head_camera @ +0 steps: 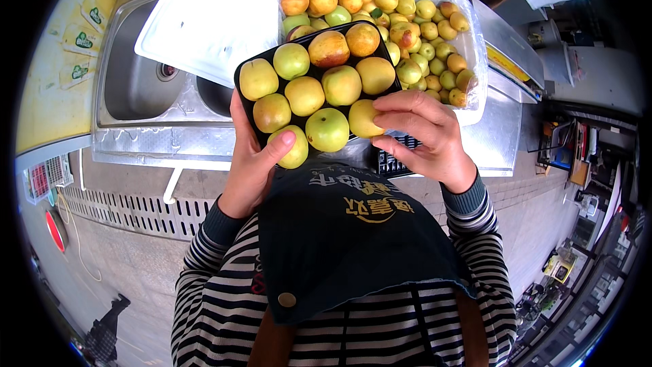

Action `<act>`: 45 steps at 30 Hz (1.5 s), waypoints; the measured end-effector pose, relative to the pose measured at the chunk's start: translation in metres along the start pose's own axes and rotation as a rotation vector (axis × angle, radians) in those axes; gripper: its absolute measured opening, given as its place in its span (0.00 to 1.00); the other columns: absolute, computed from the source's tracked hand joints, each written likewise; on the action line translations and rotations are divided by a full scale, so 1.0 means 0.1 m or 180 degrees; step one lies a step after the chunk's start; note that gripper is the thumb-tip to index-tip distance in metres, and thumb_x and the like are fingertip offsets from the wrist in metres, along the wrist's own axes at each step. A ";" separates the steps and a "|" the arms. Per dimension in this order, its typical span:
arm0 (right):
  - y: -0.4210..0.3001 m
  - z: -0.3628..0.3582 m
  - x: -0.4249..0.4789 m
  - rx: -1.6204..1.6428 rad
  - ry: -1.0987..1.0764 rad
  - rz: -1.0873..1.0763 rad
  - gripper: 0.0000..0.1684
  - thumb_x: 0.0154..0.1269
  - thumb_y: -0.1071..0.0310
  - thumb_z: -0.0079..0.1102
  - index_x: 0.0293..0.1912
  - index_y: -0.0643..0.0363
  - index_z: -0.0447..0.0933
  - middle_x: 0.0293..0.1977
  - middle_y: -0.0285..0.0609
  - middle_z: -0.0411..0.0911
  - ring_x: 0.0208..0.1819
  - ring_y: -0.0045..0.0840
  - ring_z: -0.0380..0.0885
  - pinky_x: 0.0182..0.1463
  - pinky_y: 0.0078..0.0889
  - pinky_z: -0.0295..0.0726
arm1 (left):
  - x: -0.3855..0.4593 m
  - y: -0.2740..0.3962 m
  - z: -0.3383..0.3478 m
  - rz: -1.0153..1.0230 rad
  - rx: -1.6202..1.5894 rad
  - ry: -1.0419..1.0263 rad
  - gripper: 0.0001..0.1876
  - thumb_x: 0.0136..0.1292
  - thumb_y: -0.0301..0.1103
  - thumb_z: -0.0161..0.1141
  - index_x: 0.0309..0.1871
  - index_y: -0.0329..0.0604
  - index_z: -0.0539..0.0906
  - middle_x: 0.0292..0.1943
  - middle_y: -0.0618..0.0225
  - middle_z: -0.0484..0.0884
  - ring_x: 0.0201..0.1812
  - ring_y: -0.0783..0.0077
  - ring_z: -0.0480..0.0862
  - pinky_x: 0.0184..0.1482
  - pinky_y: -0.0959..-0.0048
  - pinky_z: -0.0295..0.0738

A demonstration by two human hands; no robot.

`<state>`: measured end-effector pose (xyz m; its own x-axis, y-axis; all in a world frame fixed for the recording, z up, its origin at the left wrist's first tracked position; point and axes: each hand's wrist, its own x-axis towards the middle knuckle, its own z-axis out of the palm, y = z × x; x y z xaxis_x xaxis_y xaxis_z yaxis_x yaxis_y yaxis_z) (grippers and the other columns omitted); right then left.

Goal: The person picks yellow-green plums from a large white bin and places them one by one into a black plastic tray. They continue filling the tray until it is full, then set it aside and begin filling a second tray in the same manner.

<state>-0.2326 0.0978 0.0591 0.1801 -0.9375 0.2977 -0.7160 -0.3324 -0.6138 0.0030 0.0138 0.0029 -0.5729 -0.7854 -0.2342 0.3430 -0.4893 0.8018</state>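
My left hand grips the left side of a black plastic tray, its thumb lying over a yellow-green fruit at the near left corner. Several round yellow, green and reddish fruits, apple-like, fill the tray in rows. At the near right corner my right hand has its fingers and thumb around a yellow fruit, which sits in the tray. Behind the tray stands a white box lined with clear plastic, holding many more such fruits.
A steel double-basin sink lies at the left, partly covered by a white foam lid. Under my right hand is another black tray at the steel counter's front edge. Metal panels stand right of the box.
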 end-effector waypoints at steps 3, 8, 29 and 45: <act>0.03 -0.03 0.04 -0.0058 -0.0136 -0.0250 0.15 0.49 0.74 0.73 0.39 0.63 0.81 0.45 0.45 0.80 0.45 0.38 0.81 0.49 0.35 0.80 | 0.00 -0.02 -0.02 -0.0018 0.0002 0.0010 0.51 0.60 0.31 0.66 0.77 0.50 0.39 0.71 0.59 0.55 0.72 0.61 0.59 0.71 0.60 0.59; 0.13 -0.08 0.04 0.0198 -0.0284 -0.0233 0.14 0.51 0.75 0.72 0.39 0.63 0.81 0.46 0.46 0.80 0.48 0.38 0.80 0.50 0.36 0.80 | 0.00 -0.01 -0.02 -0.0036 -0.0026 0.0016 0.51 0.60 0.31 0.66 0.77 0.50 0.39 0.70 0.58 0.56 0.71 0.61 0.60 0.69 0.60 0.62; 1.27 -0.47 -0.26 -0.0413 -0.0046 0.1845 0.19 0.55 0.69 0.71 0.47 0.61 0.79 0.38 0.43 0.81 0.40 0.28 0.82 0.43 0.27 0.81 | 0.01 0.01 -0.04 -0.0226 -0.0061 0.0000 0.50 0.61 0.31 0.64 0.78 0.53 0.39 0.71 0.57 0.55 0.71 0.59 0.61 0.69 0.59 0.63; 0.67 -0.30 -0.16 0.0481 0.0218 0.1359 0.34 0.45 0.83 0.68 0.56 0.59 0.74 0.46 0.38 0.65 0.52 0.26 0.70 0.59 0.26 0.75 | -0.01 0.00 -0.03 -0.0171 -0.0028 0.0028 0.50 0.60 0.32 0.65 0.77 0.52 0.39 0.71 0.58 0.55 0.70 0.60 0.62 0.68 0.60 0.65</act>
<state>-0.3041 0.0934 0.0353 -0.1585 -0.9866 0.0395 -0.6091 0.0663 -0.7903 0.0059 0.0137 0.0018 -0.5843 -0.7611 -0.2817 0.3185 -0.5343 0.7830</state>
